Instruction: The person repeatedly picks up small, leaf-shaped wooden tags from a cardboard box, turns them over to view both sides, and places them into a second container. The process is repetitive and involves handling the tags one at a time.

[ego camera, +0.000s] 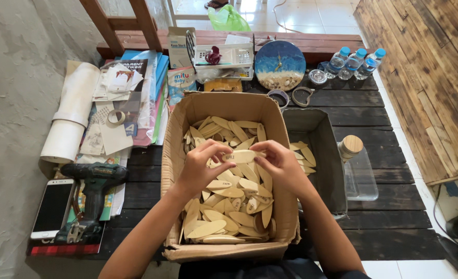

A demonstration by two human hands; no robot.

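Bare forearms, no sleeves; hands (239,165) ringless, ungloved.

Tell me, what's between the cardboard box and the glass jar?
A grey bin with a few wooden pieces sits between the box and jar, head view.

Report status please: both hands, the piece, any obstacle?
Left hand and right hand pinch one oval wooden piece by its ends. Held above cardboard box of similar pieces. Nothing blocks.

Bright even daylight, soft shadows, sharp, wide-angle edges
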